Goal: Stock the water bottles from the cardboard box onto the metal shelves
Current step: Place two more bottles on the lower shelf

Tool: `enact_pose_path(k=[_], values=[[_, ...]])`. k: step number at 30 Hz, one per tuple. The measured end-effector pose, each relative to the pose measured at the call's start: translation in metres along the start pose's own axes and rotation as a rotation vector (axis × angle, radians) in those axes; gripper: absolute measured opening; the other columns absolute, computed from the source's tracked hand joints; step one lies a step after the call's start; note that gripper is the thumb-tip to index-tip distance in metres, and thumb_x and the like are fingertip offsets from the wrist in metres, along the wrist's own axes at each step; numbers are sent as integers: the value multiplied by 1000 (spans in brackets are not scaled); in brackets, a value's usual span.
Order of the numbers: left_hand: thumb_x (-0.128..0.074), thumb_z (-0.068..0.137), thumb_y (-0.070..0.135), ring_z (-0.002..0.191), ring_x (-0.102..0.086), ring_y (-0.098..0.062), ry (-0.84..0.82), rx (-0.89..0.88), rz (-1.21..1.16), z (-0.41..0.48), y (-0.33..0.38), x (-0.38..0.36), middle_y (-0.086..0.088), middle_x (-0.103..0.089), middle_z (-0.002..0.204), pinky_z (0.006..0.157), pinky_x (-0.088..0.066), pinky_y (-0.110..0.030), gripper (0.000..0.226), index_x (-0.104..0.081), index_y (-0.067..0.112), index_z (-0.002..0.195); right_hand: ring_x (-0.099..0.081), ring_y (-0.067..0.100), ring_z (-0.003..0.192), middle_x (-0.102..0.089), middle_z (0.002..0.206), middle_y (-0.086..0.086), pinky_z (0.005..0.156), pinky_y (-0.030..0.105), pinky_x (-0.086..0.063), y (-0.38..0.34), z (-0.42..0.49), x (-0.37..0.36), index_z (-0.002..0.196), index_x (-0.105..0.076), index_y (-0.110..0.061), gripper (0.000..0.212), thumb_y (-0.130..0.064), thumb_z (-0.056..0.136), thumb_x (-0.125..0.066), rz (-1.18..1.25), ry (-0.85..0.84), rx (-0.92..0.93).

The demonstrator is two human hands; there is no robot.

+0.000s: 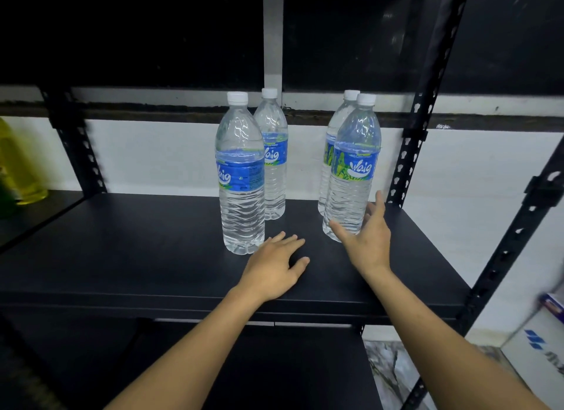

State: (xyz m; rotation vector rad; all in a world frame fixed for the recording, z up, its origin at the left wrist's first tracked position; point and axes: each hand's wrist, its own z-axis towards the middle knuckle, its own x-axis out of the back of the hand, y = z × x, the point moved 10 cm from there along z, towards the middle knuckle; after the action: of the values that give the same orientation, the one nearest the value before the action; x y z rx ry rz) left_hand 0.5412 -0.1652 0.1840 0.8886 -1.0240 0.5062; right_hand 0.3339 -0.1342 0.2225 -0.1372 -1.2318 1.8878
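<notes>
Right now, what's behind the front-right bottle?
A second water bottle stands directly behind the front-right bottle. Its cap, shoulder and left edge show, and the rest of it is covered. Beyond both is the white wall.

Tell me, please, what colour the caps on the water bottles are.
White: each water bottle has a plain white cap, clear in the head view.

I seem to stand in a storeroom or a small shop. Black metal shelves (122, 257) on slotted posts (406, 162) carry water bottles (241, 177) of one brand, the next rack holds a yellow bottle (18, 168), and a printed carton (537, 342) sits low at my right.
</notes>
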Motion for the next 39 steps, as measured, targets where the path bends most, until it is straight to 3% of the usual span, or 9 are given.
enact_pose_path(k=[5,10,13,15,19,23,31,35,39], values=[[-66,93,26,114,-68,-10,636,-145,-265,-43,-5,72,9,-76,119,100,-53,-35,32,-76,21,124,-35,31,144,-37,159,9,116,31,-26,-19,-18,16,159,-24,-10,104,-30,78,-87,-63,117,68],[-60,90,26,100,-67,-19,945,-9,-259,-83,-65,124,11,-73,107,92,-52,-40,28,-72,15,113,-45,30,126,-50,140,12,108,26,-30,-56,-45,-1,149,-41,-8,82,-21,80,-84,-60,141,216],[-56,100,34,132,-53,-26,619,268,-84,-62,-124,122,1,-65,138,109,-40,-48,39,-61,18,135,-51,21,124,-53,134,1,109,40,-43,-74,-53,-41,148,-42,-13,79,-24,82,-83,39,-10,181],[-46,105,47,154,-27,-26,281,403,48,-51,-157,100,-2,-39,164,122,-24,-49,55,-42,25,155,-52,17,124,-51,131,-4,106,44,-46,-86,-58,-72,151,-39,-17,83,-33,82,-83,79,-119,141],[-24,107,60,161,3,-25,-70,432,156,-48,-169,64,3,-5,174,129,0,-49,65,-14,33,165,-51,15,127,-49,138,-1,109,38,-45,-109,-62,-121,153,-34,-19,96,-47,77,-85,141,-242,75],[-21,108,57,161,1,-25,-128,412,218,-49,-161,61,3,-7,174,128,3,-50,62,-19,32,165,-49,16,129,-44,143,1,100,26,-41,-125,-60,-152,151,-33,-21,105,-54,68,-88,172,-243,14],[-21,107,59,161,1,-24,-136,418,218,-51,-162,61,4,-7,174,129,3,-49,63,-20,33,164,-56,15,123,-54,138,-4,98,35,-51,-127,-53,-160,151,-34,-22,111,-51,61,-92,163,-126,2],[-20,107,59,161,2,-23,-141,422,218,-50,-163,60,4,-7,174,129,4,-49,63,-20,33,164,-63,2,108,-64,121,-17,94,23,-50,-114,-47,-158,152,-31,-26,108,-38,64,-93,266,-235,-28],[-20,108,59,161,2,-24,-135,414,209,-50,-166,58,4,-6,174,129,5,-49,63,-19,33,164,-65,-3,110,-68,122,-18,103,29,-52,-101,-42,-154,151,-32,-32,104,-32,67,-93,304,-383,-42]])
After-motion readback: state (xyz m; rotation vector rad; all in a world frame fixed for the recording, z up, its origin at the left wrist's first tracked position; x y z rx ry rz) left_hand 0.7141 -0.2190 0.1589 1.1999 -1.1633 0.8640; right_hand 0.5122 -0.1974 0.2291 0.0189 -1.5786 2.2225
